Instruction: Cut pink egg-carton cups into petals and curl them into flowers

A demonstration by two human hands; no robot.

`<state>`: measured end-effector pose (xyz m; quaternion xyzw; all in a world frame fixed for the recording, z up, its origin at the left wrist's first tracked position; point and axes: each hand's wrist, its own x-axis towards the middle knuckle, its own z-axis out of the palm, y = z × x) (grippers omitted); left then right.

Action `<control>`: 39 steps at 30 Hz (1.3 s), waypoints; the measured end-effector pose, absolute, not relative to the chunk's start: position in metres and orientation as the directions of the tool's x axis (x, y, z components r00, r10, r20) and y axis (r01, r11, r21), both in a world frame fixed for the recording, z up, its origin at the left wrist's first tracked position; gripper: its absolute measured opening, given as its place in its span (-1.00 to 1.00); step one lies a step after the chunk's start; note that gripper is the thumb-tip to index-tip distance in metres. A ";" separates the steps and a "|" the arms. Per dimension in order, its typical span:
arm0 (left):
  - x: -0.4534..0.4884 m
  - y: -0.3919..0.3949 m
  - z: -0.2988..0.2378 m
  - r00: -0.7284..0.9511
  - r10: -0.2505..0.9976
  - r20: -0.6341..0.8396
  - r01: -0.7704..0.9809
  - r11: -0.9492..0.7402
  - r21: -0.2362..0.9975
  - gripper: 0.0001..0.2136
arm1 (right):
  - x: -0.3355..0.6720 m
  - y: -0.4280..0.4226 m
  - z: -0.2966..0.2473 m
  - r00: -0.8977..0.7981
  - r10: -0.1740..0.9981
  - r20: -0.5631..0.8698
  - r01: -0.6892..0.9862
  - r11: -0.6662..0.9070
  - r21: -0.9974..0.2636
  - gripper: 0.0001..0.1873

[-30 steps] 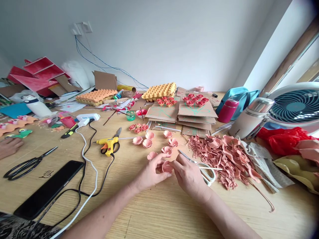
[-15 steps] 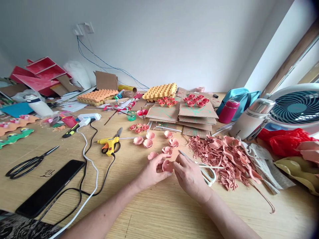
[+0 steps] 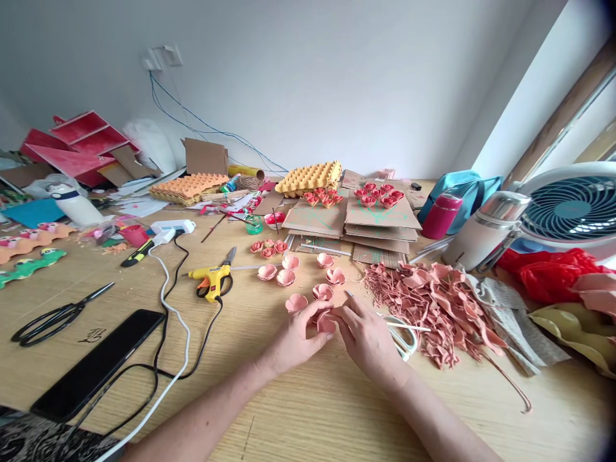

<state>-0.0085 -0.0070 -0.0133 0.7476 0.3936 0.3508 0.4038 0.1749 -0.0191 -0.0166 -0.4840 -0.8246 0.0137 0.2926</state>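
A pink flower cup [image 3: 326, 323], apparently cut from egg carton, is held low over the table. My left hand [image 3: 297, 340] curls around it from the left, thumb below and fingers above. Closed fingers of my right hand [image 3: 373, 343] pinch its right rim; their tips partly hide it. Just beyond, similar pink cups [image 3: 296, 303] stand on the table in loose groups. White-handled scissors [image 3: 407, 340] lie beside my right hand, partly covered by it. A heap of pink carton scraps [image 3: 433, 308] spreads to the right.
A yellow glue gun [image 3: 212, 280], a black phone [image 3: 99, 364], black scissors [image 3: 62, 314] and trailing cables lie left. Behind are cardboard sheets [image 3: 380, 218] bearing red flowers and stacked egg trays [image 3: 310, 178]. A steel-topped flask [image 3: 495, 228] and a fan [image 3: 572, 208] stand right.
My hands have drawn closer together around the pink cup, and my right fingers now lie over its upper rim. The cup has shifted slightly right and tilted.
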 end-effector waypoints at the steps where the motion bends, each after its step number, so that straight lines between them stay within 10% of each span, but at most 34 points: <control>1: -0.008 -0.007 -0.013 0.441 0.873 0.207 0.292 -0.358 0.887 -0.63 | 0.175 -0.019 -0.016 -0.364 0.801 0.475 0.789 0.536 -0.300 -0.80; 8: -0.005 -0.003 -0.013 0.454 0.883 0.121 0.114 -0.192 0.975 -0.64 | 0.175 -0.019 -0.015 -0.430 0.764 0.481 0.802 0.568 -0.185 -0.80; 18: -0.006 0.001 -0.026 0.440 0.873 0.211 0.097 -0.279 0.955 -0.62 | 0.177 -0.017 -0.018 -0.300 0.837 0.457 0.769 0.496 -0.403 -0.82; 29: -0.004 -0.003 -0.015 0.430 0.892 0.143 0.072 -0.191 0.979 -0.64 | 0.176 -0.017 -0.015 -0.427 0.736 0.525 0.788 0.588 -0.184 -0.78; 39: -0.003 -0.002 -0.014 0.435 0.874 0.215 0.105 -0.287 0.952 -0.75 | 0.177 -0.017 -0.016 -0.279 0.832 0.480 0.701 0.518 -0.490 -0.83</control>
